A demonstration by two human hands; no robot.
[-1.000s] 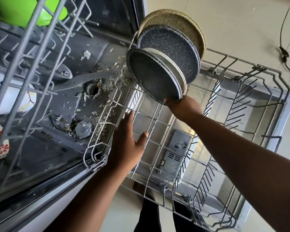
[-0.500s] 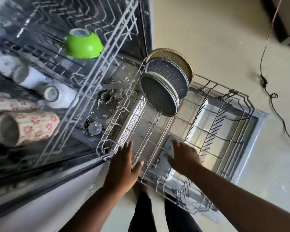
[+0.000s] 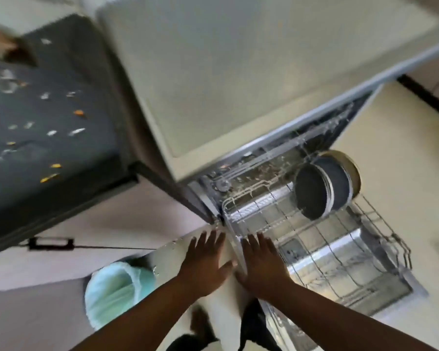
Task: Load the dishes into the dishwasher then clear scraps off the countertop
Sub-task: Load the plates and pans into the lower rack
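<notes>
Since a moment ago my view is swinging upward, bringing the dark countertop [image 3: 48,127] and its scraps [image 3: 51,133] into sight far beyond my left hand [image 3: 205,264]. Both hands are spreading flat, empty, fingers straight; my right hand [image 3: 261,268] is possibly touching the lower rack [image 3: 380,224]'s near edge, though blur hides contact. The plates [image 3: 325,184] are standing upright beyond my right fingertips, slotted for washing.

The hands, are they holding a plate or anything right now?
No, nothing is held. The left hand and right hand are both open with fingers spread, near the lower rack. The plates stand in the rack, untouched.
</notes>
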